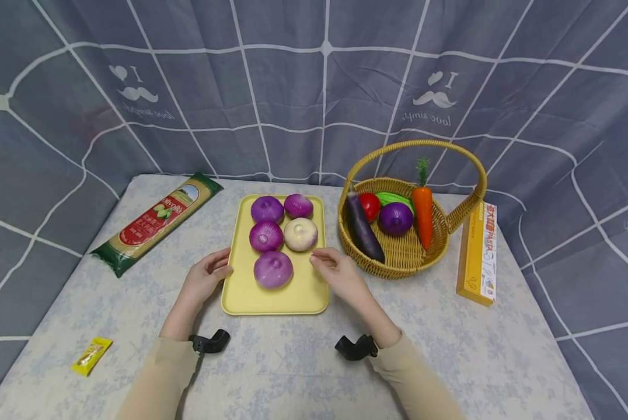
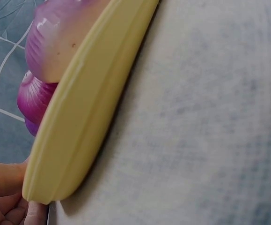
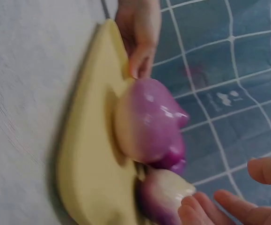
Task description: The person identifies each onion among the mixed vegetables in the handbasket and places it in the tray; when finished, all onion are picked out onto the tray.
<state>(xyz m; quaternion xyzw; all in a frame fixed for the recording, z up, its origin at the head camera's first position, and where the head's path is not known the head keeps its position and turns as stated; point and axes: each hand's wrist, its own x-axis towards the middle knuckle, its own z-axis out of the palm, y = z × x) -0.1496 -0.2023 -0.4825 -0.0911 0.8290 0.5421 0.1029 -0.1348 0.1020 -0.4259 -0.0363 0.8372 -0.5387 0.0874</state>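
A yellow tray (image 1: 298, 291) lies mid-table and carries several onions: purple ones and a pale one (image 1: 300, 234), with a purple-white one (image 1: 273, 269) nearest me. My left hand (image 1: 221, 265) holds the tray's left rim, thumb on top. The left wrist view shows its fingers (image 2: 4, 197) under that rim (image 2: 84, 117). At the tray's right rim, my right hand (image 1: 323, 260) hovers with relaxed fingers and holds nothing. In the right wrist view its fingertips (image 3: 229, 208) are just beside the pale onion (image 3: 165, 194).
A wicker basket (image 1: 405, 256) right of the tray holds an eggplant, a tomato, a purple onion and a carrot. A pasta packet (image 1: 156, 221) lies at the left, a yellow box (image 1: 477, 256) at the right, and a small yellow sachet (image 1: 90, 356) near the front left.
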